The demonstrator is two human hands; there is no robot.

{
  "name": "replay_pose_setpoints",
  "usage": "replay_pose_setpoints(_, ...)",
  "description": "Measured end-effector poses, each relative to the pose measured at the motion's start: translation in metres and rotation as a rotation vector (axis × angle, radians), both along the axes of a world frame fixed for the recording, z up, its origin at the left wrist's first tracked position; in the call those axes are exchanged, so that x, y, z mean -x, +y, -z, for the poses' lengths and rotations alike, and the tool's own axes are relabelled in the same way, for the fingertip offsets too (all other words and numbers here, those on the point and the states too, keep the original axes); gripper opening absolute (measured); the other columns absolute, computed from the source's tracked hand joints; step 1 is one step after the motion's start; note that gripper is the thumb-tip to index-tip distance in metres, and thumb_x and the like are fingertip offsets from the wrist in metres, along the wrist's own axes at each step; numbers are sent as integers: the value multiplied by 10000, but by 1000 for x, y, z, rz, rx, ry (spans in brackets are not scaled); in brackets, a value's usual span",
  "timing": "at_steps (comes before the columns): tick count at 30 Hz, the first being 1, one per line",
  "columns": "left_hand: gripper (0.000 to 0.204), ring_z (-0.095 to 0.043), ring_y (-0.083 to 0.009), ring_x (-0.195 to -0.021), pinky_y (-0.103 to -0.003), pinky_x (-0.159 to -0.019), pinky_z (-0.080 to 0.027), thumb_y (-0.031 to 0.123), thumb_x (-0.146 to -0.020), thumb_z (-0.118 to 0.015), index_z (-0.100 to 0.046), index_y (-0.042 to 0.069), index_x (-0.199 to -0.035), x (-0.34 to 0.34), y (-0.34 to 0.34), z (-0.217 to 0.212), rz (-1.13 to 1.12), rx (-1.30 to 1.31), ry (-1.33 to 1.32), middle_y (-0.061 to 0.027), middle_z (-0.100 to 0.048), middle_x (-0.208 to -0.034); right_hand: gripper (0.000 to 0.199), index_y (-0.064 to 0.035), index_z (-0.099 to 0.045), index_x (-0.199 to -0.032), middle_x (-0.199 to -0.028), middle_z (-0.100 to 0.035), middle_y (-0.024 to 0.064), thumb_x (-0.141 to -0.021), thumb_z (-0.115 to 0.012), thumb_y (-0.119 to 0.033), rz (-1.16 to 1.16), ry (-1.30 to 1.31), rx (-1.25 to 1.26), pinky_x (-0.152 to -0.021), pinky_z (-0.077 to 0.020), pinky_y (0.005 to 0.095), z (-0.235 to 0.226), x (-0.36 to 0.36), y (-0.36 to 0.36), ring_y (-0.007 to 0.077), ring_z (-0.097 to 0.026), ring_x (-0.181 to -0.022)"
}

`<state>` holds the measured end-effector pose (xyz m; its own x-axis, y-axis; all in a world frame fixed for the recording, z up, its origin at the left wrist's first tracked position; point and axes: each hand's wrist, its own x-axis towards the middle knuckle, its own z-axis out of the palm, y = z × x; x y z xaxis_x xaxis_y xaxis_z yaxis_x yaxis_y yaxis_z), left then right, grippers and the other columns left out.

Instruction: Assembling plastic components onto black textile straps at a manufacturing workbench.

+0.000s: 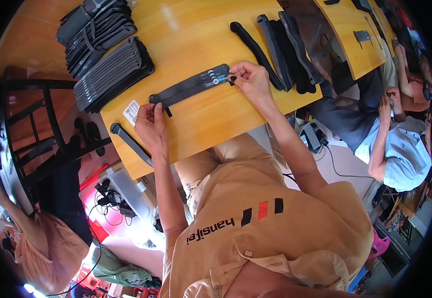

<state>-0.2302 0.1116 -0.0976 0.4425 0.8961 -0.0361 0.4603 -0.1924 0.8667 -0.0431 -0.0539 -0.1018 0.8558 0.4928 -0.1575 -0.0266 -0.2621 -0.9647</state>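
A worker in a tan shirt [256,198] stretches a dark grey strap [190,86] lengthwise above a yellow wooden table [201,129], the left hand [151,130] pinching its near end and the right hand [252,85] gripping the far end beside a small black tab [233,80]. Taking the strap as the clock's centre, a neat pile [111,74] of like pieces sits toward nine o'clock, with a tied bundle [96,37] beyond it near ten. Both appear to be finished work, suggesting that a good share is done. Loose straps [275,52] fan out at two o'clock and a lone strap [132,145] lies between seven and eight; these are probably left to do, as the piece in hand seems to be, though the frame cannot confirm it. The strap looks like matte, flat fabric, long and narrow, with rounded ends and pale printing. The neat pile shows even, ridged layers, the tied bundle looser folds. A stiff-looking white label [131,112] rests near eight o'clock on the table's smooth, grained top.
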Motion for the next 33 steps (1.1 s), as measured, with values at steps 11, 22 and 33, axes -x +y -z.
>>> replay_pose_setpoints(11, 174, -450, -87, -520, -232, -502, -393, 115, -809, -648, -575, -43, -803, -1, 0, -1, 7, -18, -1, -55, -556, -618, 99, 21, -628, -779, -634, -602, 47, -692, -676, 22, -1, -38, 85, -537, -442, 207, -5, 0, 3, 69, -532, -566)
replay_pose_setpoints(22, 173, -454, -96, -521, -239, -510, -402, 112, -809, -643, -572, -46, -801, -2, -1, -2, 9, -48, 32, -63, -555, -612, 107, 20, -616, -817, -665, -599, 42, -714, -643, 36, 3, 45, 45, -449, -442, 205, -11, 3, -1, 70, -543, -527)
replay_pose_setpoints(33, 182, -439, -98, -511, -243, -501, -395, 125, -808, -646, -576, -43, -800, -1, 0, 0, 5, -30, 41, -58, -550, -609, 121, 23, -612, -835, -681, -590, 41, -729, -563, 51, 9, 111, 23, -422, -456, 204, -15, 3, -2, 70, -549, -516)
